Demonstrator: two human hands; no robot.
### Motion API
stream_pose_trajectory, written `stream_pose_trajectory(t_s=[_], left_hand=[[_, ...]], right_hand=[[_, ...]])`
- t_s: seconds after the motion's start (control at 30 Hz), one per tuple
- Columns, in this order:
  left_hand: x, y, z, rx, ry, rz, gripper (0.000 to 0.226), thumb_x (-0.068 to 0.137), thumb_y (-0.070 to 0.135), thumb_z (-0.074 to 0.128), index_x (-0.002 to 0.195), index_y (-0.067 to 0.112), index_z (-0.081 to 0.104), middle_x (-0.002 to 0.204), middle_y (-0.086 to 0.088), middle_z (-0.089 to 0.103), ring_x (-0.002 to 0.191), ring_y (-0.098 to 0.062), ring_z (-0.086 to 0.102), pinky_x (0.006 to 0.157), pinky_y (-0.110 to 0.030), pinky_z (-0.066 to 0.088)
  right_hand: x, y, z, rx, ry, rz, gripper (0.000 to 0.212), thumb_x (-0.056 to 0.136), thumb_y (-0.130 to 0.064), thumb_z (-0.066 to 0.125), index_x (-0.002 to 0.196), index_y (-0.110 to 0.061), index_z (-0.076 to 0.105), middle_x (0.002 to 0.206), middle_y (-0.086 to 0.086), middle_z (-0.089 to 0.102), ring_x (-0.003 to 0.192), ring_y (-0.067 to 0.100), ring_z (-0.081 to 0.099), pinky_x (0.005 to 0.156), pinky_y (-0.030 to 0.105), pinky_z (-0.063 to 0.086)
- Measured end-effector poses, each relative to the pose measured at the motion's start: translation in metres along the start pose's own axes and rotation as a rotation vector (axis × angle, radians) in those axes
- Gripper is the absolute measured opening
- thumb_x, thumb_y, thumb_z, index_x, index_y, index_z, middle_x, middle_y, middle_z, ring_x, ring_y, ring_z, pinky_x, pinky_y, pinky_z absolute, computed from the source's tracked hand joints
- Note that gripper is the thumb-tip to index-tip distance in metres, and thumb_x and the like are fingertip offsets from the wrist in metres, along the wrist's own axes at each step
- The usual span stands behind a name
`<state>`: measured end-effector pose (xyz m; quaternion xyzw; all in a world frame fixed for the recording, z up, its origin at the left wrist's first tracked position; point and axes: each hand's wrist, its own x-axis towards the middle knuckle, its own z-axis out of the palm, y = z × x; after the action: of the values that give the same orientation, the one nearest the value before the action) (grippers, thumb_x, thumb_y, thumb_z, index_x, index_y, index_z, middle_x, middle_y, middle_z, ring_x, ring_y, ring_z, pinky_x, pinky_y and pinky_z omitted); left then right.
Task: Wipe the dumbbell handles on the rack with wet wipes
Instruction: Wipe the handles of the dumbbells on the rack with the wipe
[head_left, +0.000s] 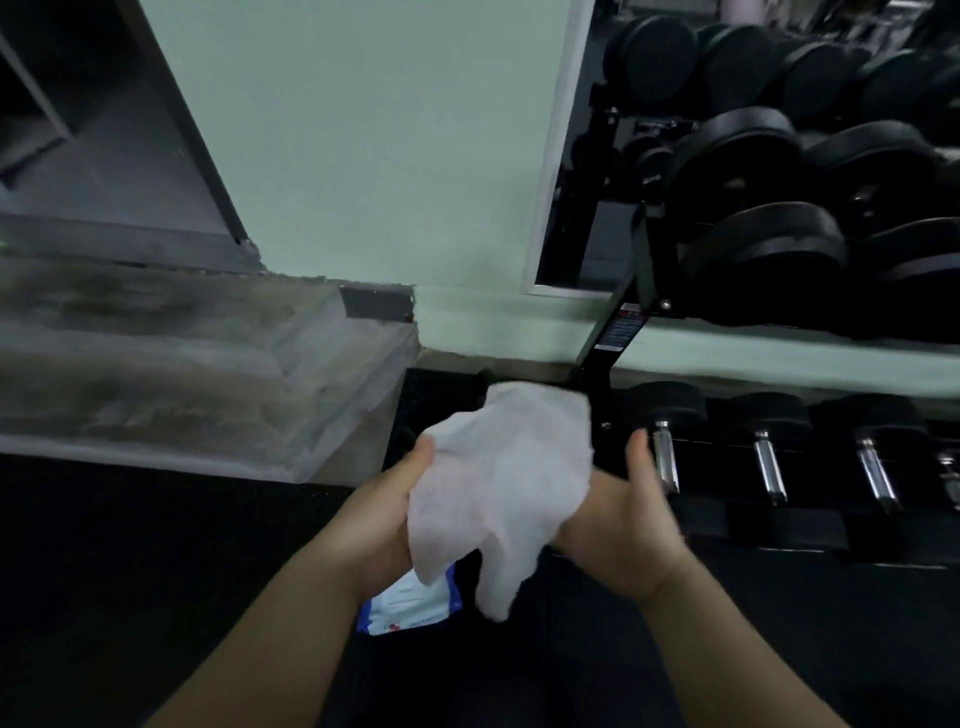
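A white wet wipe (506, 478) is spread out between my two hands in front of me. My left hand (387, 509) grips its left edge, thumb on top. My right hand (621, 514) holds its right side, thumb raised and the fingers hidden under the sheet. Below my left hand lies a blue and white wipe pack (410, 605) on the dark floor. Just right of my right hand, the black rack (602, 364) carries small dumbbells on its bottom shelf with chrome handles (666, 457) (770, 465) (877, 473). Bigger black dumbbells (748, 156) fill the upper shelves.
A grey concrete step (208, 374) juts out at the left, with a pale green wall (363, 156) behind it. A mirror (571, 156) in a white frame hangs behind the rack. Dark rubber flooring (130, 545) covers the ground around me.
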<state>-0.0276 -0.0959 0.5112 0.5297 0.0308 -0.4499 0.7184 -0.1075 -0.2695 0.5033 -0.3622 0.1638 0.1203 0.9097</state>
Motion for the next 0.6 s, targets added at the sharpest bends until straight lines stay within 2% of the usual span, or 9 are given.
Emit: stream_pose_trajectory(t_s=[0.03,0.1,0.13,0.2,0.27,0.37,0.47,0.53,0.6], left_hand=[[0.006,-0.009,0.011,-0.032,0.027,-0.009,0.045,0.091,0.042,0.039,0.114,0.01,0.061,0.11,-0.01,0.068,0.103,-0.021,0.065,0.082,-0.035,0.048],[0.012,-0.028,0.037,-0.106,0.07,-0.034,0.043,0.092,0.039,0.038,0.105,0.007,0.064,0.098,-0.011,0.072,0.088,-0.019,0.07,0.076,-0.033,0.048],[0.017,-0.039,0.047,-0.101,0.074,-0.039,0.042,0.093,0.037,0.038,0.101,0.005,0.064,0.092,-0.011,0.073,0.081,-0.019,0.071,0.072,-0.033,0.049],[0.019,-0.058,0.072,-0.051,0.042,-0.044,0.036,0.092,0.029,0.04,0.103,0.004,0.064,0.086,-0.011,0.073,0.073,-0.018,0.071,0.062,-0.03,0.054],[0.017,-0.072,0.094,0.031,0.014,-0.017,0.028,0.088,0.016,0.05,0.111,0.003,0.059,0.083,-0.012,0.072,0.066,-0.016,0.07,0.051,-0.025,0.054],[0.018,-0.081,0.122,0.181,0.044,0.026,0.043,0.075,0.007,0.06,0.117,0.005,0.056,0.094,-0.011,0.071,0.078,-0.018,0.069,0.058,-0.025,0.055],[0.008,-0.058,0.142,0.212,0.046,0.168,0.02,0.073,0.002,0.068,0.093,0.007,0.069,0.076,-0.004,0.074,0.067,-0.012,0.069,0.056,-0.02,0.055],[-0.011,-0.028,0.156,0.174,-0.018,0.338,0.034,0.038,0.017,0.09,0.068,0.011,0.075,0.066,-0.002,0.073,0.057,-0.01,0.068,0.051,-0.018,0.054],[-0.025,-0.01,0.169,0.182,-0.086,0.46,0.044,0.017,0.03,0.091,0.055,0.014,0.074,0.059,-0.001,0.071,0.052,-0.008,0.067,0.049,-0.017,0.053]], right_hand=[[-0.009,0.003,-0.016,-0.068,-0.003,0.072,0.1,0.038,-0.078,0.066,0.114,-0.013,0.063,0.115,0.012,0.066,0.107,0.027,0.062,0.083,0.037,0.053],[-0.03,0.0,-0.048,-0.174,0.02,0.132,0.076,0.065,-0.073,0.051,0.112,-0.014,0.061,0.107,0.007,0.07,0.098,0.02,0.065,0.079,0.032,0.055],[-0.041,-0.005,-0.062,-0.223,0.032,0.113,0.056,0.077,-0.058,0.05,0.111,-0.014,0.06,0.101,0.004,0.071,0.092,0.017,0.067,0.073,0.028,0.055],[-0.062,-0.022,-0.085,-0.325,0.072,0.068,0.027,0.084,-0.027,0.057,0.106,-0.012,0.061,0.087,0.002,0.071,0.076,0.012,0.068,0.061,0.022,0.054],[-0.079,-0.04,-0.104,-0.376,0.094,0.055,0.018,0.087,-0.006,0.053,0.101,-0.012,0.062,0.075,0.0,0.068,0.061,0.009,0.064,0.05,0.019,0.05],[-0.095,-0.061,-0.12,-0.519,0.112,0.104,0.028,0.085,0.007,0.046,0.094,-0.013,0.062,0.071,-0.001,0.065,0.053,0.007,0.062,0.044,0.018,0.046],[-0.104,-0.091,-0.111,-0.539,0.088,-0.009,0.035,0.081,0.014,0.046,0.074,-0.012,0.068,0.06,-0.003,0.068,0.052,0.007,0.064,0.046,0.019,0.05],[-0.117,-0.117,-0.096,-0.46,0.026,-0.212,0.029,0.069,0.008,0.055,0.059,-0.013,0.073,0.057,-0.003,0.07,0.053,0.007,0.065,0.05,0.018,0.052],[-0.135,-0.137,-0.079,-0.425,-0.08,-0.364,0.011,0.053,-0.01,0.065,0.053,-0.018,0.073,0.059,-0.004,0.071,0.058,0.007,0.067,0.055,0.019,0.054]])
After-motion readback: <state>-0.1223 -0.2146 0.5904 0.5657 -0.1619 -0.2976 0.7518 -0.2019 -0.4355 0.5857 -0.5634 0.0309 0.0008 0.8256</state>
